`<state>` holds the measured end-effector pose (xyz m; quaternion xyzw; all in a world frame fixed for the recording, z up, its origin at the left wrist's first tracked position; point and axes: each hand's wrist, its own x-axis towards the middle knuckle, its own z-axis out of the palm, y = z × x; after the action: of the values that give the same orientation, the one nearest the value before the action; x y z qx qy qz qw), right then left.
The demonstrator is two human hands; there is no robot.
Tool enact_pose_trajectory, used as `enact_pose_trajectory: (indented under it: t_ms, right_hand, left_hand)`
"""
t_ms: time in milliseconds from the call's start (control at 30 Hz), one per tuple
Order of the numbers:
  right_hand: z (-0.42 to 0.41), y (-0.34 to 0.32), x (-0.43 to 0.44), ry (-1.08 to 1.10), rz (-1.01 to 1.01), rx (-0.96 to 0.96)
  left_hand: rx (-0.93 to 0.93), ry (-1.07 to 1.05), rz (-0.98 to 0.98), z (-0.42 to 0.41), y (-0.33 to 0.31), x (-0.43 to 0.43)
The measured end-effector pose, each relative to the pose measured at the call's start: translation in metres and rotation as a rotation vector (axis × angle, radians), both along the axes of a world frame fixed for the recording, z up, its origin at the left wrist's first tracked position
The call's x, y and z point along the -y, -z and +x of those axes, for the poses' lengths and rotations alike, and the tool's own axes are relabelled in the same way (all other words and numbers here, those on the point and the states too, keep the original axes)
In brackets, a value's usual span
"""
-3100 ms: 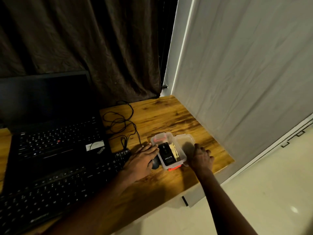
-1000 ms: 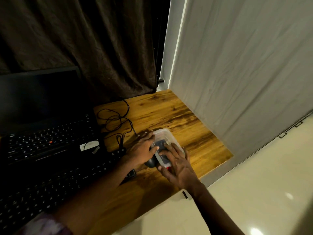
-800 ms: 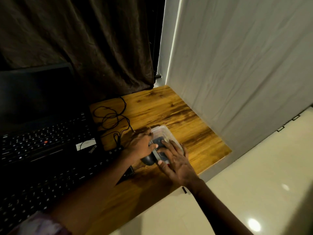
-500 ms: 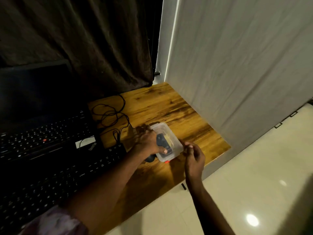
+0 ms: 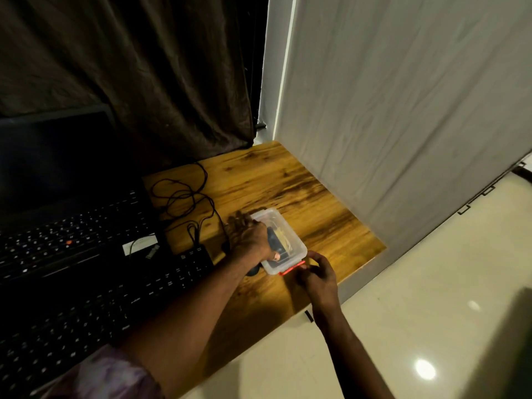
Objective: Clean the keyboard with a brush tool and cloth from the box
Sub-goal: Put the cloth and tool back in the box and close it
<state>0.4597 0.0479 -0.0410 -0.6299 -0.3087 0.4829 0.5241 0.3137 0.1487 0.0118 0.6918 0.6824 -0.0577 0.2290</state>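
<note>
A head-worn view looks down on a wooden tabletop [image 5: 288, 185] that fills the centre of the frame, with a dark curtain at upper left and a pale sheet at right. Just right of centre sits a small clear plastic box [image 5: 283, 226], its lid on. Through the plastic show a dark object and something pale yellow, most likely the brush tool and the cloth, though neither is sharp enough to name. The left hand [image 5: 249, 236] grips the box from its left side, thumb hooked over the lid, holding it steady. The right hand [image 5: 315, 275], just below the box, pinches the red latch [image 5: 292, 267] at the box's near end; whether it is opening or fastening the latch cannot be told. The black keyboard [image 5: 115, 298] lies at lower left, in front of an open laptop [image 5: 72, 234], with tangled cables [image 5: 184, 197] beside it. Nothing from the box lies out on the tabletop, and neither hand is near the keys. So no cleaning is underway — either it has yet to start or the kit is packed away.
</note>
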Motion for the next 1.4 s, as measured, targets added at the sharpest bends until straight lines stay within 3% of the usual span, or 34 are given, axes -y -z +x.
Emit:
enact_pose_trajectory:
  t_ms: [300,467,567,667,867,1000,1167,1300,1400]
  right_hand:
    - [0.007,0.005,0.003,-0.159,0.346,0.599]
    - [0.031,0.008,-0.009,-0.329,0.346,0.873]
    - [0.041,0.007,-0.021,-0.552,0.437,0.935]
    - [0.047,0.004,-0.030,-0.677,0.374,0.914]
    - [0.047,-0.013,-0.038,-0.720,0.268,1.048]
    - [0.042,-0.007,-0.026,-0.661,0.339,1.163]
    - [0.020,-0.020,-0.055,-0.558,0.366,1.117]
    - [0.015,-0.042,-0.056,-0.523,0.129,1.106]
    - [0.013,-0.065,-0.049,-0.677,-0.096,1.131]
  left_hand:
    - [-0.032,0.028,0.024,0.000,-0.002,0.004]
    - [-0.036,0.044,0.021,-0.001,-0.003,0.007]
    - [-0.079,0.057,0.026,0.000,-0.006,0.006]
    - [-0.116,0.064,0.032,0.002,-0.003,0.003]
    - [-0.142,0.084,0.048,0.004,-0.002,0.001]
    - [-0.130,0.104,0.046,0.001,-0.002,0.002]
    - [-0.058,0.081,0.073,-0.004,0.000,0.004]
    - [0.003,0.056,0.117,-0.008,0.000,0.003]
    - [0.160,-0.067,0.155,-0.014,-0.004,-0.007]
